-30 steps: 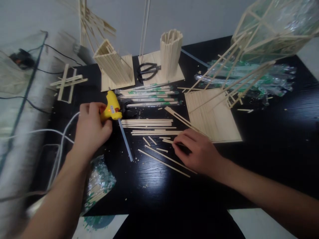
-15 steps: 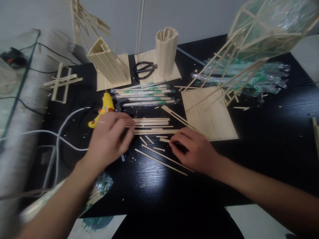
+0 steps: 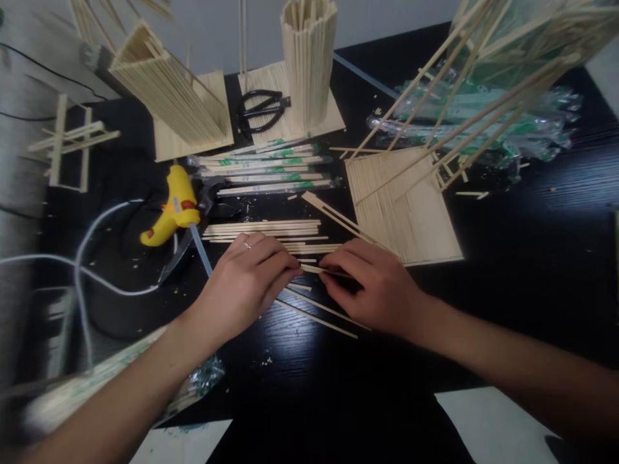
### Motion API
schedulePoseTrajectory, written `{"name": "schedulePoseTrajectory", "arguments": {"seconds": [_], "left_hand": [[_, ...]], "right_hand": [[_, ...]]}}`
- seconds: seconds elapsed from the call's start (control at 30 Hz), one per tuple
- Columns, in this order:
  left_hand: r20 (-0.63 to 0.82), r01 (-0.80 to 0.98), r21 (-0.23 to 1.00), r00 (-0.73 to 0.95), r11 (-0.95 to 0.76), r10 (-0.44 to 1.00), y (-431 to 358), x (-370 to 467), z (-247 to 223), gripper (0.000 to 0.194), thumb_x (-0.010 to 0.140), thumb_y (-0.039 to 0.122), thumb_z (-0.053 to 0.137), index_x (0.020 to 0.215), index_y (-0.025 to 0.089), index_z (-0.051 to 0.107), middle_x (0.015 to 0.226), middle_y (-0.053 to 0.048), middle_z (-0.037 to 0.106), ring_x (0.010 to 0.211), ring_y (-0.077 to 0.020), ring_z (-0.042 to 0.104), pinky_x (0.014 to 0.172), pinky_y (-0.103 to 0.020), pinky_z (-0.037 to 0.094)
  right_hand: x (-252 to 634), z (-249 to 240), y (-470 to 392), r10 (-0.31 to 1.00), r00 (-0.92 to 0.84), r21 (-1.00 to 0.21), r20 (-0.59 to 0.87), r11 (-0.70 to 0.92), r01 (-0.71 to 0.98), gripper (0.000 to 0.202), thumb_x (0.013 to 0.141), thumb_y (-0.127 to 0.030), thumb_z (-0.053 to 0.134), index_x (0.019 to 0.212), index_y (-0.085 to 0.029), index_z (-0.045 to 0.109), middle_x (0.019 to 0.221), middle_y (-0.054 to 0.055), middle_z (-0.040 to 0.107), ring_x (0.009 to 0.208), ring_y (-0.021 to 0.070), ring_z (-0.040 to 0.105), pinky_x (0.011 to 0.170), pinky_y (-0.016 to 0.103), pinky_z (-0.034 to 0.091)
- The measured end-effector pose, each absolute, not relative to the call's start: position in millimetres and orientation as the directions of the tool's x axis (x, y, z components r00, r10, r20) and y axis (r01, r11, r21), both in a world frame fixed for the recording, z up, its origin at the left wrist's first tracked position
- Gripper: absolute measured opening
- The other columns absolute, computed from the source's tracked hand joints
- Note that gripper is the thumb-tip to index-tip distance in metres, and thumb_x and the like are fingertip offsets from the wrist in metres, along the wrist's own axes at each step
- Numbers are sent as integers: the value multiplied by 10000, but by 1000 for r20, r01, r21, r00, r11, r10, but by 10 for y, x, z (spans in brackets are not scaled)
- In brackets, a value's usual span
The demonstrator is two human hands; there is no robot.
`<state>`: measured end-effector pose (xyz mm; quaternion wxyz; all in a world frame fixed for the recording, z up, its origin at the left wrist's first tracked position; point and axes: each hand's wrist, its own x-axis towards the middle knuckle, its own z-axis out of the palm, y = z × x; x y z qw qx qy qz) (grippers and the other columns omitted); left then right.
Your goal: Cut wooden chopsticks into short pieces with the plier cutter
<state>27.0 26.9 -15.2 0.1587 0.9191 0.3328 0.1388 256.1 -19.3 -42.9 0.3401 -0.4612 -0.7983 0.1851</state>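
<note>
My left hand (image 3: 251, 277), with a ring on one finger, has its fingertips pinched at the left end of a thin wooden stick (image 3: 311, 269). Facing it, my right hand (image 3: 370, 280) pinches the same stick a little further right. The fingertips of both hands are close together, low over the black table. Just beyond them lies a row of parallel sticks (image 3: 264, 228). Two longer loose sticks (image 3: 316, 316) lie on the near side, under and beside the hands. A panel of glued sticks (image 3: 403, 209) lies beyond my right hand.
A yellow glue gun (image 3: 173, 209) with a white cord lies at the left. Black scissors (image 3: 262, 111) rest near a stick tower (image 3: 309, 64). A leaning stick structure (image 3: 169, 90) stands at the back left. Wrapped sticks (image 3: 271, 167) and plastic wrappers (image 3: 522, 122) lie further back.
My left hand has moved right, away from the glue gun, to meet my right hand at the stick. The view has shifted, so the glue gun now shows fully.
</note>
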Motion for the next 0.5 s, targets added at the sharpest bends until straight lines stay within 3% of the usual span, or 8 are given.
{"name": "schedulePoseTrajectory", "arguments": {"seconds": [0.2,0.5], "left_hand": [[142,548,403,754,-733,642,248,280,-167,109,988,212,577,995,177,680,923,-60,680,907,-208,616,883,-388,488],[98,560,253,797,-789,596,225,278,-233,127,995,191,546,1039,146,657,983,-102,666,947,-255,603,881,-430,486]], "right_hand": [[2571,-433,-202,877,-332,-626,348,481,614,96,895,-124,627,974,-153,672,843,63,703,777,186,657,726,313,543],[2571,-445,-207,881,-325,-645,344,474,599,182,901,-117,608,1073,-154,652,868,50,717,766,177,649,723,312,535]]}}
